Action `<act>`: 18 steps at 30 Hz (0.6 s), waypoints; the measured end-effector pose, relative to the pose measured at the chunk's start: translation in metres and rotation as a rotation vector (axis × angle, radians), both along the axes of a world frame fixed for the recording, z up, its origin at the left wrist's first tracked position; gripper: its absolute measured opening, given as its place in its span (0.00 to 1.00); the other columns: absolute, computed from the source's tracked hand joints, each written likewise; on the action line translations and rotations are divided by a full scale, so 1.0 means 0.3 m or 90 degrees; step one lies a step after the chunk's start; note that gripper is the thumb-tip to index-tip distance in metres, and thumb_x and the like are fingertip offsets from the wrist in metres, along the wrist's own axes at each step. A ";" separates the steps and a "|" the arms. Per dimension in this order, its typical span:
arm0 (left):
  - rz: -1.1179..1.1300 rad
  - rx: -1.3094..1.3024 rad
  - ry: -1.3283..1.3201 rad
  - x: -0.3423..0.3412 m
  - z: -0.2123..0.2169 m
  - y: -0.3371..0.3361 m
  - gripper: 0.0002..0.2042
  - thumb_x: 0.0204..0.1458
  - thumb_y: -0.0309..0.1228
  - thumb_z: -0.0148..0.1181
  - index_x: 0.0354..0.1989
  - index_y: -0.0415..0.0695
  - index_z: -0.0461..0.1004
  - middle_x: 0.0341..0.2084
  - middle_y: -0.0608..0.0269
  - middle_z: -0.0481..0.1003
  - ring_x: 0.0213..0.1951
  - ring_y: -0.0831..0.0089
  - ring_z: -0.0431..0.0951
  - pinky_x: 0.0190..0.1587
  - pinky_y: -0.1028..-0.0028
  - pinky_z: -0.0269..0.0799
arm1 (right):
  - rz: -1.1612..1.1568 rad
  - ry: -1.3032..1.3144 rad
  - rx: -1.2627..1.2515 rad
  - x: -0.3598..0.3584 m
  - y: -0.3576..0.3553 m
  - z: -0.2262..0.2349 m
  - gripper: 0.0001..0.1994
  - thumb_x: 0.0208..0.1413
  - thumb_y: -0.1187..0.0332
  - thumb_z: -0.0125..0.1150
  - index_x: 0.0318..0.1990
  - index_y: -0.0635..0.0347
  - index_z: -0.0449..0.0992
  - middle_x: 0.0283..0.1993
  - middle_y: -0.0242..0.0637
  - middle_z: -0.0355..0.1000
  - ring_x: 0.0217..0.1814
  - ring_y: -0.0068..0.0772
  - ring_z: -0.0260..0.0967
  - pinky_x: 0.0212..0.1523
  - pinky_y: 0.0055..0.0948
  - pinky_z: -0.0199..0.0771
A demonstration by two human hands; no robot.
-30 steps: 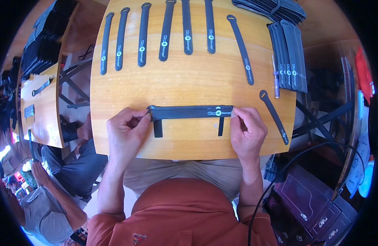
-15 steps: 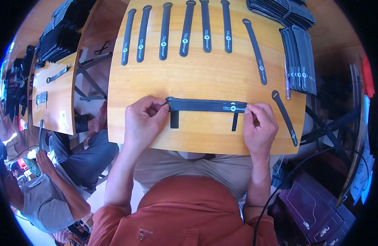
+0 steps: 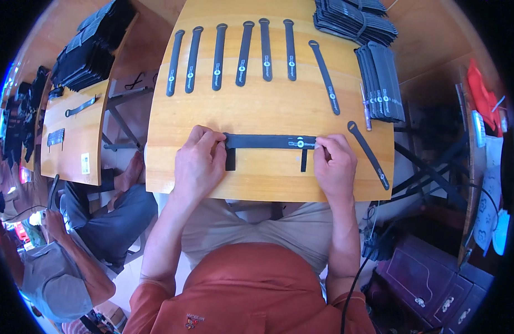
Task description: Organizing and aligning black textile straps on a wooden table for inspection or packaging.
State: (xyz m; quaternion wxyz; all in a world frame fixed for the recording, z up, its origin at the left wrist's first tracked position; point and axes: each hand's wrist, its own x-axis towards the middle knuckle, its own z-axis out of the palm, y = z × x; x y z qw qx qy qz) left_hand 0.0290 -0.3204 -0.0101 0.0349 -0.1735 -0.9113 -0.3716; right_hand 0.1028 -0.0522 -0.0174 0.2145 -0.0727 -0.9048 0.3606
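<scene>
A black strap with a printed label near its right end lies stretched crosswise at the near part of the wooden table. My left hand pinches its left end, and that end is partly hidden by the fingers. At the other end, the fingertips of my right hand are closed on the strap beside the label. Two short black strips, a wider one by my left hand and a narrower one by my right, extend from under the strap toward me.
Several slotted straps form a row at the back. One slanted strap and another lie to the right, near a pen, a strap stack and tied bundles. A co-worker sits at a left table.
The head view has shifted a little, so the table's contents sit lower and further left. Both hands keep their pinch on the strap's ends; my right fingers have curled more over its end.
</scene>
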 end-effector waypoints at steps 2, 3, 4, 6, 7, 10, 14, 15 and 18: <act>0.002 -0.027 0.027 0.005 0.008 0.009 0.05 0.55 0.27 0.64 0.36 0.38 0.78 0.32 0.53 0.75 0.28 0.61 0.80 0.29 0.67 0.74 | 0.002 0.004 0.013 -0.001 -0.003 0.002 0.04 0.52 0.81 0.60 0.35 0.67 0.78 0.35 0.46 0.74 0.35 0.48 0.76 0.36 0.38 0.76; 0.017 -0.073 0.025 0.012 0.021 0.024 0.07 0.55 0.31 0.65 0.35 0.39 0.77 0.33 0.53 0.75 0.29 0.58 0.80 0.30 0.63 0.74 | 0.001 0.007 0.028 0.000 -0.004 0.000 0.04 0.52 0.81 0.60 0.35 0.67 0.78 0.34 0.46 0.74 0.34 0.49 0.76 0.36 0.39 0.76; 0.033 -0.119 0.023 0.018 0.031 0.037 0.10 0.55 0.35 0.66 0.34 0.40 0.77 0.33 0.53 0.76 0.30 0.55 0.81 0.31 0.60 0.75 | 0.000 0.009 0.043 0.002 -0.003 -0.002 0.04 0.52 0.81 0.59 0.35 0.67 0.78 0.34 0.46 0.73 0.34 0.49 0.76 0.36 0.40 0.76; 0.040 -0.135 0.026 0.022 0.022 0.052 0.12 0.56 0.38 0.66 0.34 0.41 0.75 0.32 0.54 0.75 0.29 0.53 0.80 0.30 0.58 0.75 | 0.002 0.008 0.071 0.006 -0.003 -0.005 0.04 0.53 0.79 0.59 0.36 0.66 0.79 0.36 0.45 0.74 0.36 0.48 0.76 0.35 0.40 0.76; 0.045 -0.156 0.023 0.024 0.019 0.056 0.15 0.56 0.42 0.66 0.35 0.43 0.73 0.32 0.54 0.74 0.29 0.52 0.80 0.30 0.56 0.76 | 0.003 0.001 0.095 0.009 -0.002 0.000 0.04 0.55 0.77 0.59 0.36 0.65 0.79 0.38 0.43 0.74 0.39 0.47 0.76 0.34 0.40 0.77; 0.064 -0.178 0.042 0.038 0.024 0.063 0.16 0.55 0.44 0.67 0.36 0.43 0.72 0.32 0.55 0.74 0.28 0.51 0.80 0.29 0.55 0.75 | -0.046 -0.186 0.340 0.015 -0.070 0.058 0.07 0.58 0.70 0.59 0.38 0.63 0.80 0.45 0.41 0.74 0.50 0.45 0.74 0.39 0.40 0.77; 0.052 -0.156 0.069 0.038 -0.004 0.060 0.16 0.55 0.43 0.66 0.37 0.44 0.72 0.33 0.54 0.74 0.29 0.49 0.80 0.30 0.54 0.75 | 0.223 -0.014 0.375 -0.011 -0.239 0.069 0.19 0.63 0.61 0.55 0.53 0.69 0.76 0.60 0.47 0.70 0.67 0.49 0.64 0.69 0.47 0.60; 0.061 -0.162 0.064 0.039 -0.003 0.058 0.16 0.55 0.43 0.66 0.37 0.44 0.72 0.34 0.54 0.74 0.30 0.49 0.80 0.30 0.54 0.75 | 0.214 -0.018 0.382 -0.007 -0.274 0.056 0.19 0.63 0.61 0.55 0.53 0.69 0.76 0.60 0.47 0.70 0.67 0.49 0.64 0.69 0.47 0.60; 0.069 -0.164 0.037 0.037 0.010 0.060 0.15 0.55 0.43 0.66 0.37 0.43 0.72 0.35 0.52 0.75 0.32 0.48 0.81 0.32 0.53 0.76 | 0.229 -0.040 0.298 0.027 -0.278 0.003 0.25 0.62 0.60 0.59 0.60 0.70 0.72 0.67 0.49 0.67 0.75 0.48 0.56 0.73 0.46 0.54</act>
